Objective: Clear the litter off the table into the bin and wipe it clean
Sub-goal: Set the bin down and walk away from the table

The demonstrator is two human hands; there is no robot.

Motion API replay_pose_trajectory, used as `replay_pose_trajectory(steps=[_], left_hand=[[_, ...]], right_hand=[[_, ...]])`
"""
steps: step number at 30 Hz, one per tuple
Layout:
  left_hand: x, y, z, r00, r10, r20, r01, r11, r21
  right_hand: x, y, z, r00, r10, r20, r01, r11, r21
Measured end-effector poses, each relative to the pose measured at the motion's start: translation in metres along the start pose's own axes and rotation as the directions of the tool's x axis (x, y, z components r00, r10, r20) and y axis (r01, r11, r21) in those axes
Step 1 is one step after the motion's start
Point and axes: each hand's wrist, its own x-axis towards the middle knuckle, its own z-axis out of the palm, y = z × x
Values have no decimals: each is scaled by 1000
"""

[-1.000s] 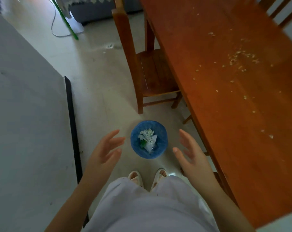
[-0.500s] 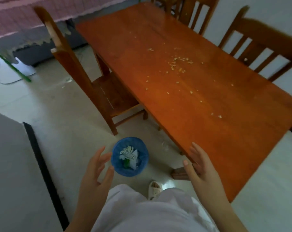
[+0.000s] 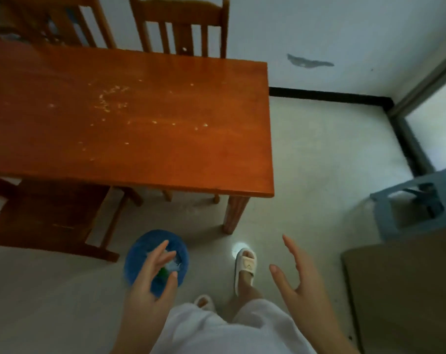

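Observation:
A brown wooden table (image 3: 216, 139) fills the upper left, with pale crumbs (image 3: 112, 99) scattered over its middle. On the floor below its near edge stands a small blue bin (image 3: 137, 259) holding crumpled white and green litter (image 3: 174, 264). My left hand (image 3: 153, 279) hovers over the bin, fingers relaxed, holding nothing, and hides part of the bin's inside. My right hand (image 3: 301, 277) is raised over the bare floor to the right of the table leg, fingers spread and empty.
A wooden chair (image 3: 48, 221) is tucked at the table's near left; two more chairs (image 3: 181, 29) stand on its far side. A blue plastic stool (image 3: 416, 203) and a brown box (image 3: 405, 290) sit at the right. A white wall with a black skirting (image 3: 326, 95) lies beyond.
The view has swung right, so the table's short end and the right wall now show. My left hand has come over the bin. Both hands stay empty.

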Motion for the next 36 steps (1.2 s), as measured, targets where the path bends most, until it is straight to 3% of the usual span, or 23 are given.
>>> replay_pose_trajectory(steps=[5, 12, 16, 23, 32, 36], left_hand=[[6, 23, 34, 971, 86, 224, -108, 990, 89], [25, 68, 111, 886, 157, 436, -266, 942, 202], [40, 102, 176, 853, 197, 483, -322, 927, 192], [58, 177, 290, 792, 285, 540, -441, 879, 182], [116, 234, 398, 778, 271, 567, -439, 880, 181], [177, 265, 467, 698, 315, 644, -527, 834, 163]], right_hand=[[-34, 31, -22, 976, 116, -182, -109, 993, 52], [-39, 73, -69, 915, 256, -313, -227, 966, 125], [-16, 103, -118, 880, 317, -355, -269, 946, 180], [42, 148, -222, 874, 264, -408, -237, 965, 116], [112, 194, -292, 845, 367, -390, -301, 928, 221], [171, 216, -332, 774, 421, -473, -329, 906, 268]])
